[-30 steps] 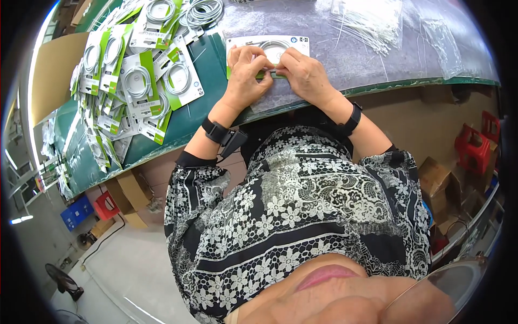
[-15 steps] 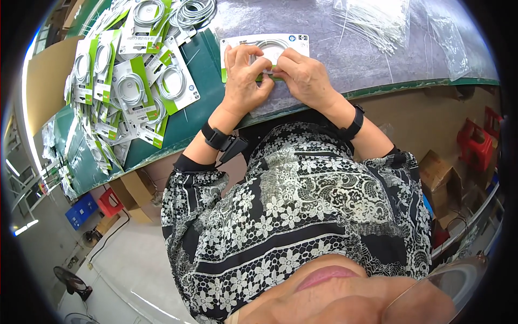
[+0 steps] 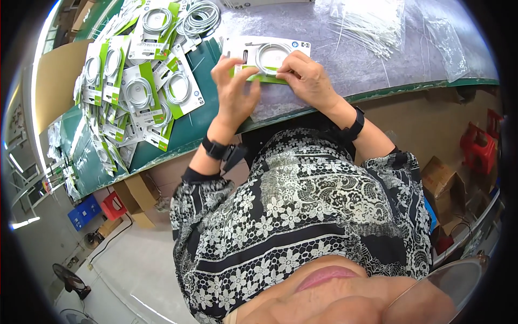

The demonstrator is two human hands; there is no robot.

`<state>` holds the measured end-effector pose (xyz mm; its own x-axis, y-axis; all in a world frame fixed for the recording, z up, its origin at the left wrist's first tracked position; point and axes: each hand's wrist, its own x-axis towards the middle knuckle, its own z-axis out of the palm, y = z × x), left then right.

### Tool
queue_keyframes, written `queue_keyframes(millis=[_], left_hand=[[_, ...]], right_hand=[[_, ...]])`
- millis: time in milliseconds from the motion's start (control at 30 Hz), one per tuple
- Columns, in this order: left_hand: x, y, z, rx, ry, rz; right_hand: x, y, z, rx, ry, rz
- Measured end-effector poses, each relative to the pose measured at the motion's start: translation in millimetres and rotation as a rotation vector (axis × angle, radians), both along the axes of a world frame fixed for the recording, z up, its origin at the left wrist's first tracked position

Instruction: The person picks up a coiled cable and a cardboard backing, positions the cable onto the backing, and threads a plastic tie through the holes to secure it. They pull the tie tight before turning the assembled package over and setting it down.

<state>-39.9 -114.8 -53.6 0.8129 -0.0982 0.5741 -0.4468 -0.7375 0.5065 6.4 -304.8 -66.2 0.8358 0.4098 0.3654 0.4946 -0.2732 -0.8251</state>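
Observation:
A white and green backing card (image 3: 234, 47) lies on the table before me. On its face sits a coiled white cable (image 3: 259, 58). My right hand (image 3: 312, 81) pinches at the lower right of the coil, thumb against fingertips, over the card; the exact spot gripped is partly hidden by the fingers. At the card's left end, my left hand (image 3: 234, 92) has its fingers apart and holds nothing visible. Thumb and forefinger are curved with a gap between them, beside the card's lower left corner.
A heap of carded cables (image 3: 137, 93) covers the table to the left. Loose grey-white cable coils (image 3: 198, 19) lie behind it. At the back right are a bundle of thin white cable ties (image 3: 372, 27) and a clear plastic bag (image 3: 450, 54).
My left hand has drawn back from the coil and lowered leftward, its fingers spreading. More of the card and coil now shows. My right hand stays pinched at nearly the same place.

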Motion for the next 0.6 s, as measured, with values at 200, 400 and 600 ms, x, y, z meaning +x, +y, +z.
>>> queue_keyframes(millis=[200,400,600], left_hand=[[-36.7,-13.3,-0.2,-0.708,0.631,0.021],[-17.3,-61.0,-3.8,-1.484,0.474,-0.116],[-10.0,-47.2,-0.8,-1.61,0.545,-0.135]], right_hand=[[-5.6,3.6,12.2,0.106,-0.14,-0.087],[-8.1,7.4,19.8,0.047,-0.318,-0.105],[-5.0,7.5,38.0,-0.026,-0.376,0.004]])
